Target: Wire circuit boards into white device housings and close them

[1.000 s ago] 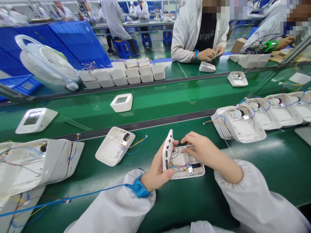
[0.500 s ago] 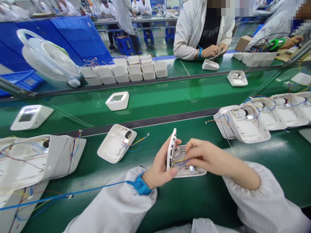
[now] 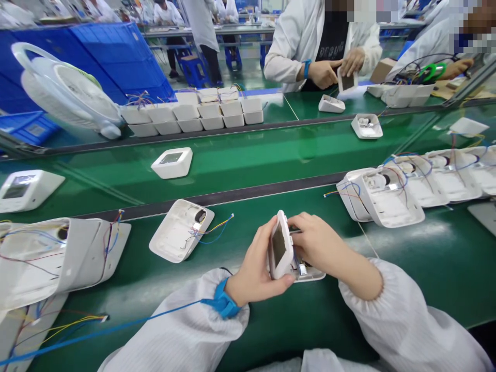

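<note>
My left hand grips a white front cover with a grey display, fingers behind and thumb along the bottom edge. The cover stands tilted, its display turned to the left. Behind it, my right hand has its fingers bent in a pinch close to the cover's back. Its fingertips are mostly hidden; the wires it pinched half a second ago run there. Under both hands a white rear housing lies on the green table, with wires and a shiny metallic piece inside, largely covered by the front cover.
An open white housing with loose wires lies to the left. Stacked housings stand at left and right. Beyond a dark rail, finished-looking units sit on a green belt. Across it, a co-worker handles a display panel.
My left hand has turned the front cover so that its display shows. My right hand has moved up and left to the cover's back. The belt units have shifted left in view.
</note>
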### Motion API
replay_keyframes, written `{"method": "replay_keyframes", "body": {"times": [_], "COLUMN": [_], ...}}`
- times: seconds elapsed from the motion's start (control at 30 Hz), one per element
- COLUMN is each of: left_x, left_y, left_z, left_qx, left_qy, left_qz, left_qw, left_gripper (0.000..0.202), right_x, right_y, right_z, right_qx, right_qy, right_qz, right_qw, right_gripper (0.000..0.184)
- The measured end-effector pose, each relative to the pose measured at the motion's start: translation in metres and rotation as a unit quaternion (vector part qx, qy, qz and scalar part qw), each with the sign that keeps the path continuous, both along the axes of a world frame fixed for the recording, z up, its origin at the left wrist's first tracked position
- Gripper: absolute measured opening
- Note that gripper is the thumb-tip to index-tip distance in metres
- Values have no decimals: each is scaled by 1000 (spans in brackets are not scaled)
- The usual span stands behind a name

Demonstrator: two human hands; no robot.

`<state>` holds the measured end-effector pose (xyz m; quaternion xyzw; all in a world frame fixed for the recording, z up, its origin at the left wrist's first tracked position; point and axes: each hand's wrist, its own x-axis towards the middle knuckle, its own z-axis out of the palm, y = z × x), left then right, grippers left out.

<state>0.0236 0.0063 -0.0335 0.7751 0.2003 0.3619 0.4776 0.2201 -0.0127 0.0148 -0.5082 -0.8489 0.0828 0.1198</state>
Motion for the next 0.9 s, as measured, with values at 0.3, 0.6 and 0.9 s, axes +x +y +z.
{"method": "replay_keyframes", "body": {"times": [0.3,0.6,0.9], "left_x": [-1,2,7], "left_y": [5,7,-2], "left_z": [15,26,23], "left_qx": [183,197,175], "left_qy": [139,293,284], "left_qz": [-42,-38,1], "left_qw": [972,935,943], "left_gripper": [102,105,116], "right_x": [6,36,-11], "right_y": [4,18,7], "right_z": [-10,-3,-18], "right_qx": [-92,-252,-159], "right_qy": [91,511,423], "right_qz": [-57,-190,-190], "right_qw": [990,800,872], "right_gripper": [13,31,33]}}
